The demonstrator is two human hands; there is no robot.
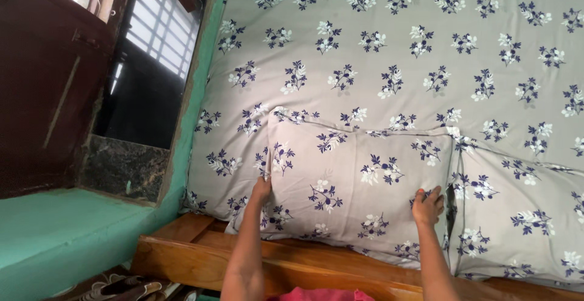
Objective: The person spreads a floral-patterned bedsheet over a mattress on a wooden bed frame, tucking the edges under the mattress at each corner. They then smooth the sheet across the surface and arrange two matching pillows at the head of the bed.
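Pillow [359, 182], centre frame: likely soft, light, compliant. Left hand [262, 190] and right hand [427, 205] press flat, grip released; grasp opposite edges.

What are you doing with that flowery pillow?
A person leans over a bed with both hands on a pillow. The left hand presses its left edge and the right hand rests near its right edge. The pillow lies flat on the matching floral bedsheet, beside a second pillow, close to the wooden bed frame.
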